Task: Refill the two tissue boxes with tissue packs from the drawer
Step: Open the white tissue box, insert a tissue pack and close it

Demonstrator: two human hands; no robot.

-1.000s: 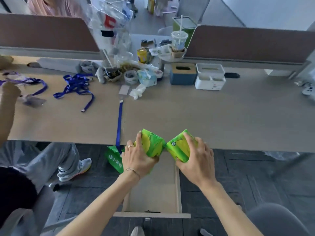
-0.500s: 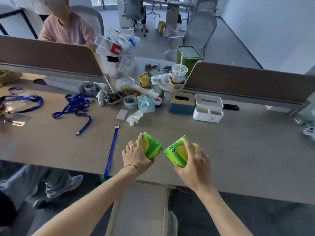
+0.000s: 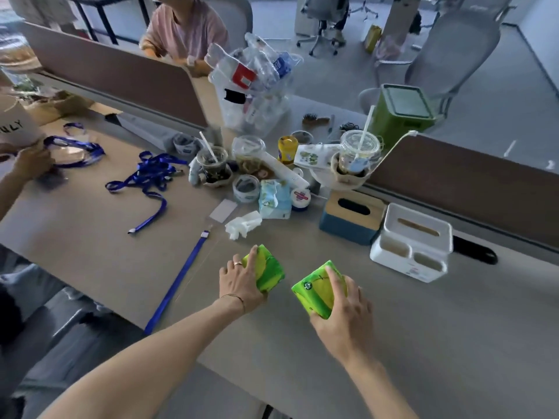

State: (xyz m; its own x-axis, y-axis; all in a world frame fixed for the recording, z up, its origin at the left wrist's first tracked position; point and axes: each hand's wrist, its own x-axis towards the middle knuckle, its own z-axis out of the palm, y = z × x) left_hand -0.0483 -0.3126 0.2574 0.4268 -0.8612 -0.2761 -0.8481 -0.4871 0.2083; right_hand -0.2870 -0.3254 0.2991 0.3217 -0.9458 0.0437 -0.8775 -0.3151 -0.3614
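Note:
My left hand (image 3: 242, 279) grips one green tissue pack (image 3: 269, 269) and my right hand (image 3: 344, 316) grips a second green tissue pack (image 3: 316, 290). Both packs are over the middle of the desk (image 3: 423, 343). Behind them to the right stand two tissue boxes: a blue one with a wooden lid (image 3: 352, 217) and a white one (image 3: 413, 241) with a slot on top and two front compartments. Neither slot shows tissue. The drawer is out of view.
Clutter fills the desk's back: cups with straws (image 3: 213, 163), tape rolls, a yellow jar (image 3: 287, 148), a plastic bag of bottles (image 3: 254, 86), a crumpled tissue (image 3: 243, 223). Blue lanyards (image 3: 151, 173) lie at left. Another person's hand (image 3: 30, 161) works at far left; someone sits behind the divider.
Both hands have lifted the green packs from the open drawer up over the desk and forward toward the tissue boxes. My view has tilted up, and the drawer has dropped out of sight.

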